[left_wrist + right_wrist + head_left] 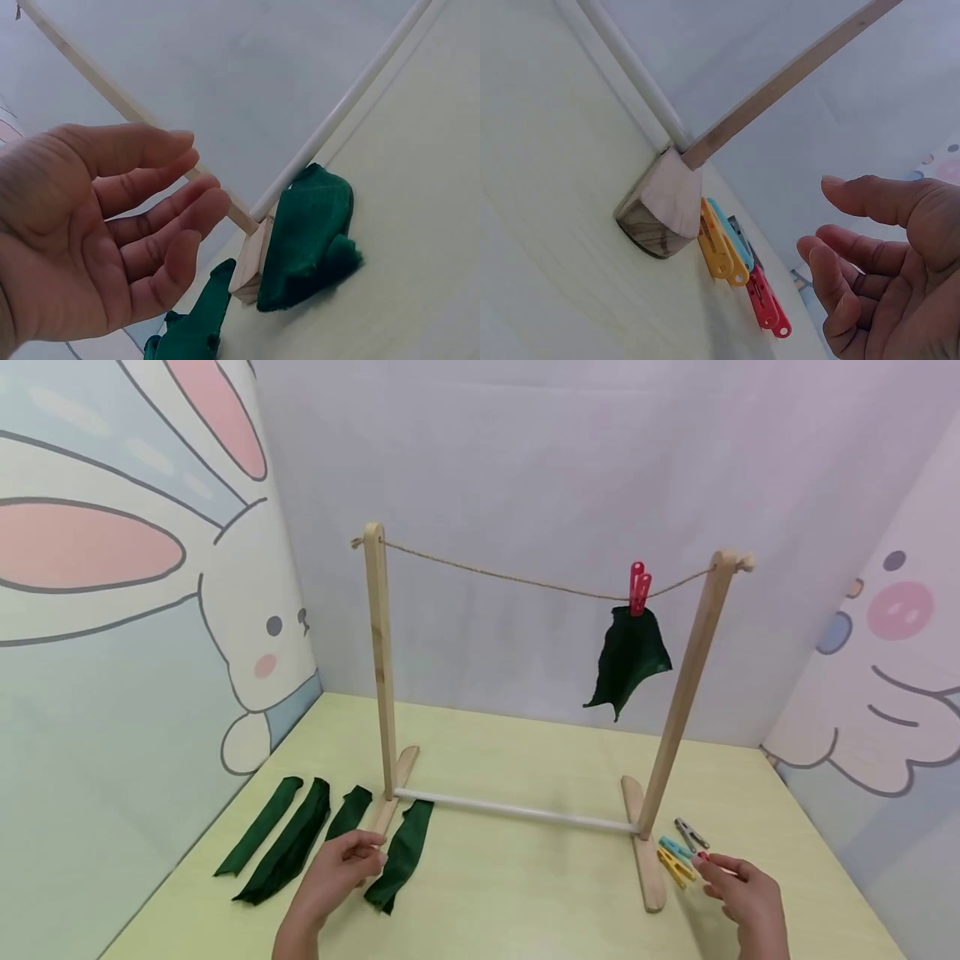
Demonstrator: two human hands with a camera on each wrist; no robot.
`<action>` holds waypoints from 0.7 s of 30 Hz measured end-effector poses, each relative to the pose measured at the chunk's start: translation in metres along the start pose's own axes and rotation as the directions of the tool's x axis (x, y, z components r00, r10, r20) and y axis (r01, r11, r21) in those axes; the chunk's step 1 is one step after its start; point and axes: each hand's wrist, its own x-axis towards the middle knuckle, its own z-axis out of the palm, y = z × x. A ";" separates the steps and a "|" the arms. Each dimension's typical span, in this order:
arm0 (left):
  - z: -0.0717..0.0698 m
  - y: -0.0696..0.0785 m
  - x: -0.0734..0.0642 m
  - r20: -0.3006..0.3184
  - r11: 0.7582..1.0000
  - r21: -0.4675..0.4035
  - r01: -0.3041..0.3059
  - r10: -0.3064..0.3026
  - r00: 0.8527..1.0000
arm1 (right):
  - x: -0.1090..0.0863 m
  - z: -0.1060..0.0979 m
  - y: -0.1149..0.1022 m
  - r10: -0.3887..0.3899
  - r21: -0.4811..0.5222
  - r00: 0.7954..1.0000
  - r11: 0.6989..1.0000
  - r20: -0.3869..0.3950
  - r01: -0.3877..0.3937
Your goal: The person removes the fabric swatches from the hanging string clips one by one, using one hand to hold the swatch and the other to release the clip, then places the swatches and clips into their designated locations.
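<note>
My left hand point(341, 872), fingers loosely bent and holding nothing, hovers between two strips of dark green cloth. One green cloth point(406, 853) lies just to its right, beside the rack's left foot; another point(349, 812) is partly hidden behind the hand. On the right, my right hand point(746, 893) is over a small group of clothespins, thumb and fingers apart in the right wrist view. The group has a yellow clothespin point(715, 240), a teal clothespin point(675, 847), a grey clothespin point(691, 833) and a red clothespin point(763, 298), nearest the fingers.
A wooden drying rack with a left post point(381, 677), right post point(686, 702), white bottom bar point(517, 811) and sagging rope point(495, 575) stands on the pale yellow table. A green cloth point(628, 656) hangs from the rope by red clothespins point(638, 589). More cloths point(292, 847) lie left.
</note>
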 end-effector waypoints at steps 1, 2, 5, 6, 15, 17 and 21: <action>0.001 0.001 0.001 0.013 1.000 -0.002 -0.018 0.019 1.000 | -0.001 0.000 -0.001 0.000 0.005 1.000 1.000 0.001 0.000; 0.002 0.001 0.002 0.026 0.999 -0.006 -0.037 0.037 0.999 | -0.002 0.000 -0.002 -0.006 0.004 1.000 1.000 -0.002 0.006; 0.006 0.004 0.004 0.051 0.996 -0.030 -0.084 0.085 0.995 | -0.005 0.000 -0.007 -0.042 -0.019 0.999 0.999 0.000 0.042; 0.008 0.005 0.005 0.057 0.994 -0.039 -0.098 0.100 0.993 | -0.006 0.001 -0.009 -0.057 -0.025 0.998 0.998 0.006 0.057; 0.026 0.020 0.016 0.055 0.973 -0.070 -0.218 0.222 0.974 | -0.016 0.006 -0.044 -0.225 -0.106 0.973 0.968 0.048 0.229; 0.029 0.024 0.018 0.056 0.969 -0.067 -0.238 0.241 0.969 | -0.019 0.006 -0.051 -0.251 -0.112 0.967 0.960 0.049 0.255; 0.035 0.031 0.021 0.051 0.963 -0.057 -0.264 0.267 0.962 | -0.026 0.007 -0.062 -0.290 -0.111 0.955 0.949 0.057 0.295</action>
